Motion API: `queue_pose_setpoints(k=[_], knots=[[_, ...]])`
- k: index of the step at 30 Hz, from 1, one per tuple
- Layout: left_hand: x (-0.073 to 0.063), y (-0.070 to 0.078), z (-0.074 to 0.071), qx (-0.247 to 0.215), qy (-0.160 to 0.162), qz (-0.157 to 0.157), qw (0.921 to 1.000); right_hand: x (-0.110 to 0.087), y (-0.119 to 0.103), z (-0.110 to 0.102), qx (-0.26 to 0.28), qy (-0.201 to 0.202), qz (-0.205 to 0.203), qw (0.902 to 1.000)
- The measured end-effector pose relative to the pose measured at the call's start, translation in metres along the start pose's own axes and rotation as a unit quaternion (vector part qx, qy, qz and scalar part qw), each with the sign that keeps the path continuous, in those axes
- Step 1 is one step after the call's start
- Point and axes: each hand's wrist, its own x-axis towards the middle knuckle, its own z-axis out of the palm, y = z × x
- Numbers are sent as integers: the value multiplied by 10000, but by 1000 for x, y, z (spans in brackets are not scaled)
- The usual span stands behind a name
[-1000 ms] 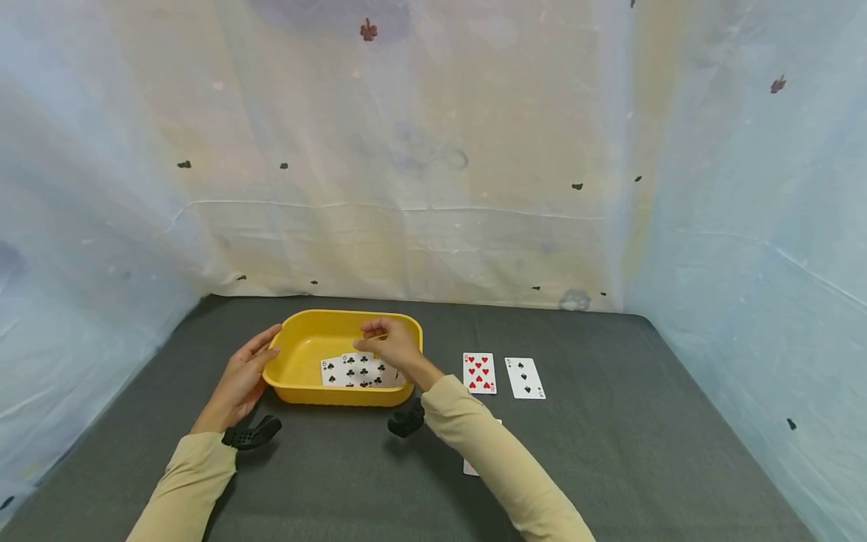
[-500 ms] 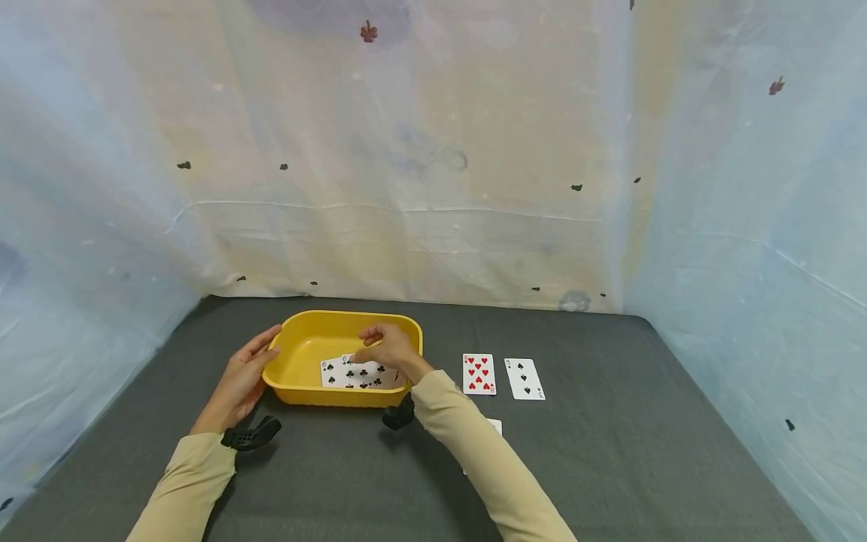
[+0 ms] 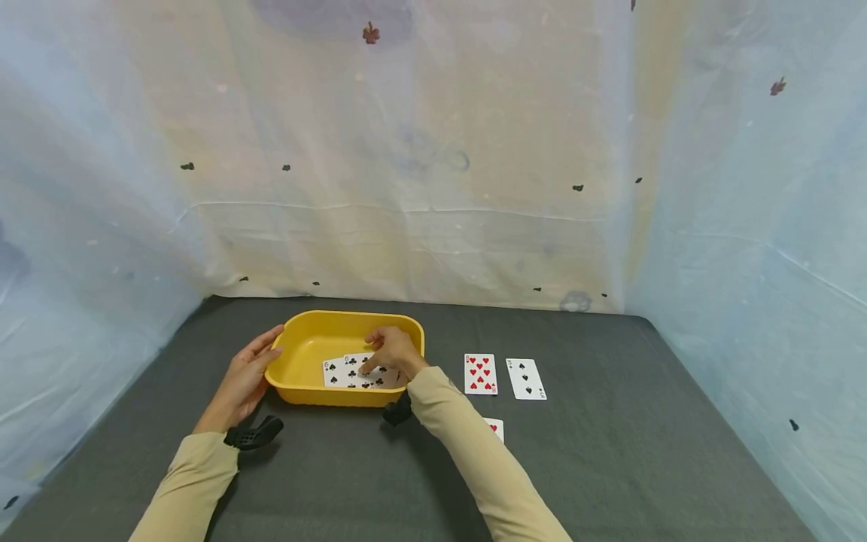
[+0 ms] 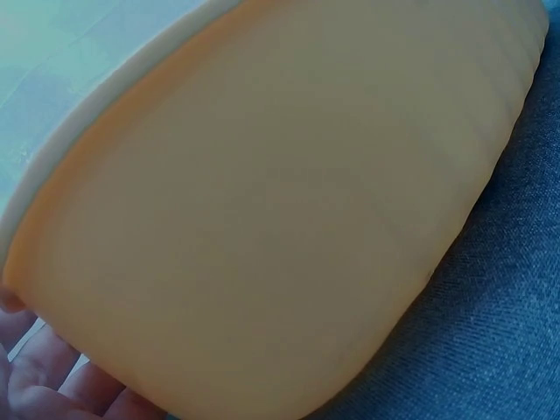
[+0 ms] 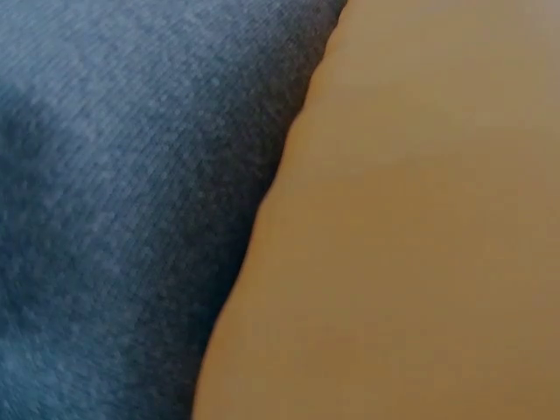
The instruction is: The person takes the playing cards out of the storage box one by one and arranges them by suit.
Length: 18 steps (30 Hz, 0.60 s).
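My left hand (image 3: 242, 378) grips the left end of a yellow plastic tub (image 3: 301, 394), thumb over the rim and fingers along the outside. Its fingers (image 4: 44, 363) show at the lower left of the left wrist view, beside the tub's wall (image 4: 262, 219). Overlapping playing cards (image 3: 333, 372), a six of spades and clubs cards among them, lie face up in the tub. Over them is my right hand (image 3: 396, 352), the thumb reaching down to the cards and the other fingers loosely bent above. The right wrist view has only the tub's outer wall (image 5: 394, 245) and cloth.
On the dark grey cloth (image 3: 643, 452), right of the tub, lie an eight of hearts (image 3: 480, 374) and a spades card (image 3: 526, 379). Another hearts card (image 3: 497, 427) is partly hidden by the right sleeve (image 3: 467, 444). A pale patterned curtain (image 3: 433, 150) surrounds the table.
My right hand has lowered, bringing its thumb down to the cards. The right forearm has shifted left, uncovering more of the near hearts card. The left hand and tub have stayed put.
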Motion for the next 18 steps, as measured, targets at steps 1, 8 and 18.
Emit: queue_pose_setpoints(k=[1, 8, 18], knots=[[0, 0, 0, 13, 5, 8, 10000, 0, 0, 0, 0, -10, -18, 10000], [2, -1, -1, 119, 35, 0, 9999, 1, 4, 1, 115, -79, -163, 9998], [1, 0, 0, 157, 62, -53, 9998, 1, 6, 2, -64, -180, -294, 9994]])
